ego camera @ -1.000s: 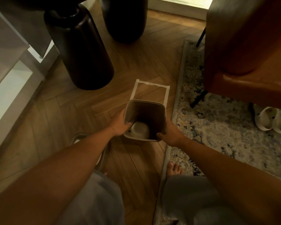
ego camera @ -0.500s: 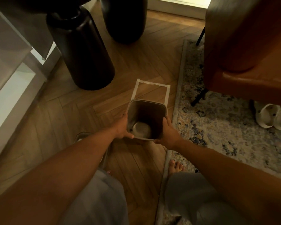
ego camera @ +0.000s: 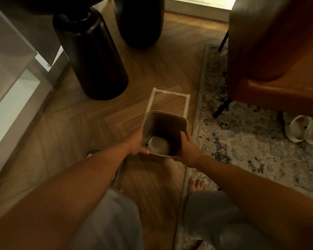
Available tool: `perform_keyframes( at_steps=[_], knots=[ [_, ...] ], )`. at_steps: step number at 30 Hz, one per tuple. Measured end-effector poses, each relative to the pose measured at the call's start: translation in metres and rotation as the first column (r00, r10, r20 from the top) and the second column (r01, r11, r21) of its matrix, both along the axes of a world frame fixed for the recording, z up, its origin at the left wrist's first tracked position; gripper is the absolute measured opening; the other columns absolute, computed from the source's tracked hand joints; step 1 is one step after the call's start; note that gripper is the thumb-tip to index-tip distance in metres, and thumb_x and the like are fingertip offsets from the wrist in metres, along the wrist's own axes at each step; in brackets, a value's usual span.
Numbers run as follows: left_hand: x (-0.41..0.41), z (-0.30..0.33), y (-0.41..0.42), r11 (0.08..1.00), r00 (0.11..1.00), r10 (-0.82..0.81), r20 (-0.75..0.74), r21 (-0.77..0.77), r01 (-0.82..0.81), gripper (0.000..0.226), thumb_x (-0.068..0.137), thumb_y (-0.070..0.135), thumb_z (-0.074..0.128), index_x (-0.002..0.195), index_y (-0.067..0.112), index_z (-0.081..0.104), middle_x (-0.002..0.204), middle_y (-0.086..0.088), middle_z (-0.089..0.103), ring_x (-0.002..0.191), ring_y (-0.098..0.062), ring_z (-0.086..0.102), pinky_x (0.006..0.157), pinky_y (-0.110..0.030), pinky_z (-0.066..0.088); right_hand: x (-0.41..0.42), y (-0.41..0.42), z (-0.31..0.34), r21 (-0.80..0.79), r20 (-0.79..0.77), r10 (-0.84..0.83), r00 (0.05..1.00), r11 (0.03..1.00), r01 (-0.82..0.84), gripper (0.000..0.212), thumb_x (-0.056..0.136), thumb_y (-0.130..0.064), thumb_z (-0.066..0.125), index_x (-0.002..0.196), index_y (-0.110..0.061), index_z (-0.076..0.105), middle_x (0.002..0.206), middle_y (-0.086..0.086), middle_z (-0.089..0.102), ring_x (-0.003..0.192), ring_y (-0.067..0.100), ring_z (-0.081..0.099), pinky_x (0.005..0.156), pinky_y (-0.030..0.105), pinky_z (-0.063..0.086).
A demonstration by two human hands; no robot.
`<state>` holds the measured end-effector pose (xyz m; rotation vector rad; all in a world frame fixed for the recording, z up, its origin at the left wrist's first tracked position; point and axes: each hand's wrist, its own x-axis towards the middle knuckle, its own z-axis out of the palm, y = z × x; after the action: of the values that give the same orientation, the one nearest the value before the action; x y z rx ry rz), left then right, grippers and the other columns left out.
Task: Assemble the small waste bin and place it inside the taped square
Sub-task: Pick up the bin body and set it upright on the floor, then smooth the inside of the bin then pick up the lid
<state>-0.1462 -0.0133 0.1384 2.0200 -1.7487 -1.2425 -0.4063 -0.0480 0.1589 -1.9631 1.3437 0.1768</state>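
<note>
The small waste bin [ego camera: 177,121] is a beige square tub with rounded corners, seen from above, with a pale round bottom showing inside. My left hand [ego camera: 136,144] grips its left wall and my right hand [ego camera: 187,149] grips its near right corner. The taped square [ego camera: 168,93] is marked in pale tape on the wood floor just beyond the bin; the bin's far rim overlaps the square's near part and hides its near edge. A second bin part [ego camera: 93,151], rounded and pale-rimmed, lies on the floor under my left forearm, mostly hidden.
Two dark cylindrical table legs [ego camera: 90,56] stand left and behind the square. A patterned rug [ego camera: 242,141] borders the square on the right, with a brown chair [ego camera: 278,60] and pale slippers [ego camera: 304,129] on it. A white cabinet [ego camera: 11,87] lies left. My bare foot [ego camera: 196,184] rests near.
Both hands have carried the bin a little forward, toward the taped square. The right hand's grip has shifted up onto the near right corner.
</note>
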Motion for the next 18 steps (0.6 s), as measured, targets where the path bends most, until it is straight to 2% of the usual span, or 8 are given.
perform_keyframes(
  at_steps=[2, 5, 7, 9, 13, 16, 18],
  knots=[
    [0.002, 0.0, 0.0, 1.0, 0.999, 0.01, -0.04, -0.009, -0.01, 0.129, 0.066, 0.022, 0.095, 0.163, 0.016, 0.01, 0.163, -0.011, 0.032, 0.148, -0.027, 0.033, 0.11, -0.029, 0.026, 0.003, -0.003, 0.005, -0.011, -0.085, 0.059, 0.995, 0.998, -0.061, 0.112, 0.082, -0.034, 0.086, 0.163, -0.011, 0.011, 0.17, 0.017, 0.001, 0.153, 0.039, 0.026, 0.115, 0.048, 0.042],
    [0.01, 0.003, -0.001, 0.998, 0.995, 0.067, -0.076, 0.011, -0.066, 0.11, 0.074, 0.026, 0.091, 0.159, 0.016, 0.023, 0.155, -0.009, 0.044, 0.143, -0.027, 0.043, 0.104, -0.029, 0.035, 0.013, -0.013, 0.016, -0.03, -0.249, 0.112, 0.962, 0.992, -0.124, 0.087, 0.088, -0.041, 0.078, 0.154, -0.011, 0.029, 0.16, 0.02, 0.024, 0.134, 0.041, 0.05, 0.104, 0.048, 0.05],
    [0.018, 0.008, -0.001, 0.989, 0.987, 0.148, -0.054, 0.023, -0.147, 0.102, 0.081, 0.032, 0.085, 0.16, 0.014, 0.023, 0.156, -0.009, 0.044, 0.144, -0.029, 0.042, 0.104, -0.03, 0.035, 0.024, -0.022, 0.025, -0.04, -0.297, 0.157, 0.942, 0.984, -0.176, 0.079, 0.089, -0.043, 0.074, 0.151, -0.012, 0.036, 0.151, 0.018, 0.037, 0.129, 0.038, 0.053, 0.103, 0.047, 0.05],
    [0.029, 0.011, 0.002, 0.975, 0.975, 0.22, -0.019, 0.046, -0.219, 0.097, 0.086, 0.037, 0.08, 0.161, 0.011, 0.023, 0.16, -0.012, 0.04, 0.145, -0.03, 0.04, 0.108, -0.033, 0.036, 0.036, -0.032, 0.034, -0.041, -0.275, 0.205, 0.939, 0.974, -0.225, 0.076, 0.091, -0.044, 0.071, 0.152, -0.013, 0.038, 0.149, 0.015, 0.045, 0.13, 0.034, 0.053, 0.104, 0.045, 0.05],
    [0.06, 0.01, 0.014, 0.946, 0.951, 0.306, -0.037, 0.127, -0.3, 0.081, 0.093, 0.033, 0.072, 0.159, 0.014, 0.029, 0.158, -0.015, 0.041, 0.143, -0.031, 0.044, 0.1, -0.03, 0.037, 0.062, -0.045, 0.052, -0.076, -0.16, 0.268, 0.95, 0.956, -0.282, 0.077, 0.093, -0.044, 0.069, 0.158, -0.017, 0.038, 0.152, 0.008, 0.052, 0.136, 0.027, 0.053, 0.107, 0.037, 0.045],
    [0.087, 0.006, 0.031, 0.918, 0.929, 0.371, -0.008, 0.154, -0.365, 0.075, 0.095, 0.034, 0.07, 0.157, 0.011, 0.034, 0.156, -0.015, 0.045, 0.139, -0.03, 0.048, 0.102, -0.032, 0.04, 0.087, -0.051, 0.062, -0.141, -0.07, 0.316, 0.946, 0.936, -0.323, 0.066, 0.093, -0.044, 0.07, 0.151, -0.021, 0.048, 0.139, 0.003, 0.063, 0.124, 0.023, 0.062, 0.093, 0.03, 0.046],
    [0.105, 0.007, 0.045, 0.892, 0.904, 0.428, -0.014, 0.168, -0.42, 0.072, 0.095, 0.035, 0.07, 0.154, 0.008, 0.038, 0.153, -0.016, 0.048, 0.136, -0.03, 0.051, 0.105, -0.035, 0.043, 0.105, -0.05, 0.065, -0.172, -0.021, 0.334, 0.942, 0.927, -0.332, 0.058, 0.094, -0.041, 0.07, 0.145, -0.022, 0.053, 0.128, 0.002, 0.068, 0.114, 0.021, 0.066, 0.084, 0.026, 0.042]
  ],
)
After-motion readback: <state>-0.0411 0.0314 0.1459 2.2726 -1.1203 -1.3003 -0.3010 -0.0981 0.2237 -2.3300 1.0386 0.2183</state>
